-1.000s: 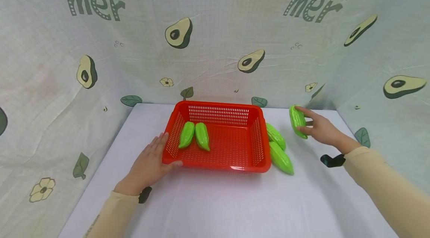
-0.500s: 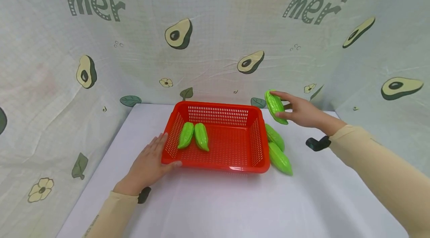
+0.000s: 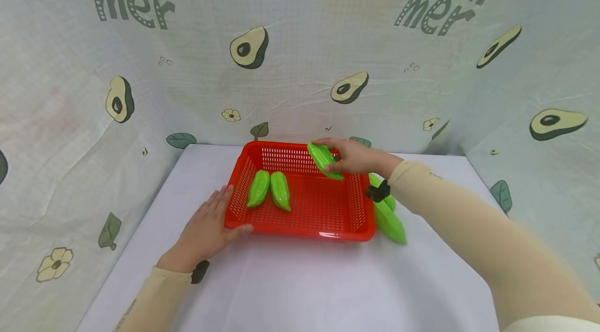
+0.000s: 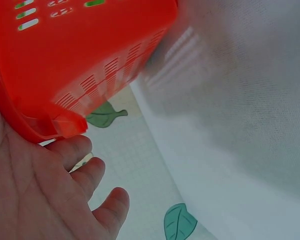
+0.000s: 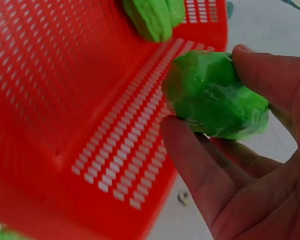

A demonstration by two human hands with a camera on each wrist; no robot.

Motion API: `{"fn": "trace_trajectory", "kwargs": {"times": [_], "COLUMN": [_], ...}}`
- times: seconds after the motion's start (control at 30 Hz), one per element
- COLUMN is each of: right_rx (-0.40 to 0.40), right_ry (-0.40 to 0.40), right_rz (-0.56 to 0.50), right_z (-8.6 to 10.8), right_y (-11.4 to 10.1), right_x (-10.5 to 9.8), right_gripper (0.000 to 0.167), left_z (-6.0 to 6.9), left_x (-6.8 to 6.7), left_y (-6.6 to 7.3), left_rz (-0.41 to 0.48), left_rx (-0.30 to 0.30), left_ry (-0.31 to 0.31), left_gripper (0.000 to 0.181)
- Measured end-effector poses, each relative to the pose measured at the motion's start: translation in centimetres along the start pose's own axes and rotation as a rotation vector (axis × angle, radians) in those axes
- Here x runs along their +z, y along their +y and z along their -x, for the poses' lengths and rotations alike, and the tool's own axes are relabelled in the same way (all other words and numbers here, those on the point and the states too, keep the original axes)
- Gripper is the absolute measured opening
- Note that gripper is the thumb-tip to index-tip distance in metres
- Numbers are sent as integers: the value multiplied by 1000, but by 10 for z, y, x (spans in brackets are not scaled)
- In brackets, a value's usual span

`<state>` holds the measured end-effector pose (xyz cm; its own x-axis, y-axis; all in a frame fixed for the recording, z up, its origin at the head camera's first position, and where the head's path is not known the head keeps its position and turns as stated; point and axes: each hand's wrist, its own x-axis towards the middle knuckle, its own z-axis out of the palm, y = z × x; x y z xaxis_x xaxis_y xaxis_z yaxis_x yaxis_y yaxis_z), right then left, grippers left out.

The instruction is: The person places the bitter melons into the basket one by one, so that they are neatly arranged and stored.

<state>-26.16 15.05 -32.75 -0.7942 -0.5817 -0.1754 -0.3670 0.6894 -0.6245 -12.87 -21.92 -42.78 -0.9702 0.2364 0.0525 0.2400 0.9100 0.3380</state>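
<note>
We judge the step in hand to be bringing the held gourd [image 3: 322, 158] over the red basket [image 3: 300, 232]. We note it toward one o'clock of basket centre, pinched between the right hand's [image 3: 359, 158] thumb and fingers. The left hand [image 3: 208, 229] lies at the eight o'clock rim, fingers extended, slightly apart. A next move likely calls for lowering, then release, clear of the inside pair [image 3: 280, 191] at nine o'clock. The wrist strap [image 3: 377, 192] partly hides the outer gourds [image 3: 390, 224] at three to four o'clock; we cannot tell the height above the basket floor.

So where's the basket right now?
In the head view, the basket sits near the middle, between the left hand and, on its right, two green vegetables.
</note>
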Motion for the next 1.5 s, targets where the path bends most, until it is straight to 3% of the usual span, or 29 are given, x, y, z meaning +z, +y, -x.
{"fn": "trace_trajectory", "kwargs": {"times": [0.23,0.47,0.97,1.5], "right_rx": [18,53,69,65], "right_ry": [-75,-100,-204,-204], "right_rz": [26,32,12,18], "right_z": [-37,-53,-63,-63], "right_y": [-7,-8,-3,-4], "right_x": [33,53,82,91], "right_gripper": [71,71,71,67], "left_z": [-2,-3,-1,-1], "left_x": [3,2,5,4], "left_y": [-1,0,-5,-4], "left_rz": [-5,2,1,-3], "left_rx": [9,13,48,48], "left_ry": [11,13,32,30], "left_gripper": [119,119,121,122]}}
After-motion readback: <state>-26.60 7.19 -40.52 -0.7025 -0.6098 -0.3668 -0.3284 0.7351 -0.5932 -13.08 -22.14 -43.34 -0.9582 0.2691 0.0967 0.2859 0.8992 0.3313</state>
